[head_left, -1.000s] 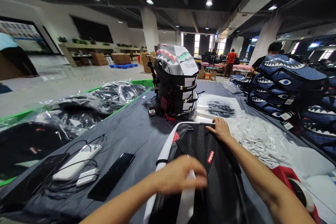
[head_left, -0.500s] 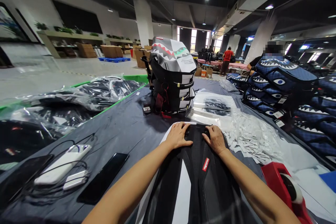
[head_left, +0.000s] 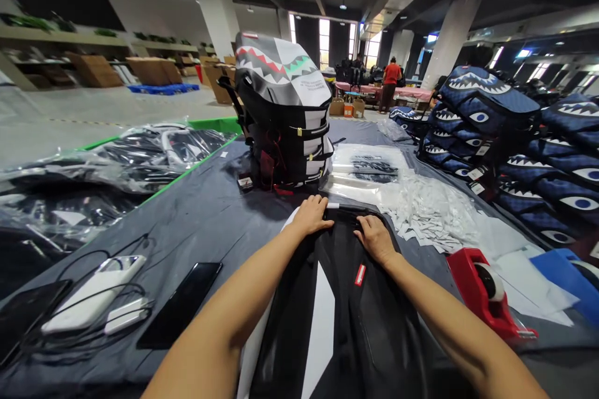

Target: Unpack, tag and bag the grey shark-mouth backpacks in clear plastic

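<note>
"Where is the black bag?"

"Flat on the table directly before me, red label facing up."

"And your fingers?"

"My left fingers bend over the left of its top edge, thumb spread apart; my right fingers, half curled, touch the right. Whether either pinches the fabric, I cannot tell."

"Around you?"

"Just beyond, a grey toothed bag stands. A phone lies to my left; to my right, a red tape dispenser sits near white tags."
</note>
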A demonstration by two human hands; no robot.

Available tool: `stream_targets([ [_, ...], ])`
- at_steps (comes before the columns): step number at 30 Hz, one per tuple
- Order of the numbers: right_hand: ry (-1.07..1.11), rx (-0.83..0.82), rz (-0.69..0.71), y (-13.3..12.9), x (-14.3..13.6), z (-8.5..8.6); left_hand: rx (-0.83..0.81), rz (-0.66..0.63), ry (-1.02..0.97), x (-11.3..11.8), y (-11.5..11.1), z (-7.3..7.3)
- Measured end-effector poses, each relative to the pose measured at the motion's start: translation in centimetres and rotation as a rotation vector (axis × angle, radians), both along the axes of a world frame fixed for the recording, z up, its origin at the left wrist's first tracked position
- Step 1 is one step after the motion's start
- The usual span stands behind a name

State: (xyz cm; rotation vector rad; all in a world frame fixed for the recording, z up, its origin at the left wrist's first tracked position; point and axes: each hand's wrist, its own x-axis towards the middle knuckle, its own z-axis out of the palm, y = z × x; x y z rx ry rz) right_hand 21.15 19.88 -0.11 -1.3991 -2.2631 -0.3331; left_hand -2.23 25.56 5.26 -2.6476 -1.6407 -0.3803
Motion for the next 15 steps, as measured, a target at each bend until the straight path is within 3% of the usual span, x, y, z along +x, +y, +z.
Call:
stream_targets([
  [4,0.02,-0.052,-0.003,-0.8,0.0,-0.2,0.024,-0.01,0.002,-0.2,-2.6,-0.6],
  [7,0.058,-0.096,0.013,-1.5,0.2,-0.8,0.047,0.029,-0.027,-0.4,-5.0,-2.3],
  [10,0.09,-0.168,0.031,-2.1,0.5,-1.6,0.086,-0.014,-0.069,-1.2,-6.5,-4.4],
  [12,0.105,-0.221,0.057,-2.1,0.5,-2.0,0.09,-0.079,-0.098,-2.0,-6.4,-5.7],
  [15,0.094,-0.29,0.09,-0.3,0.1,-2.0,-0.001,-0.09,-0.087,-2.6,-4.1,-6.9],
])
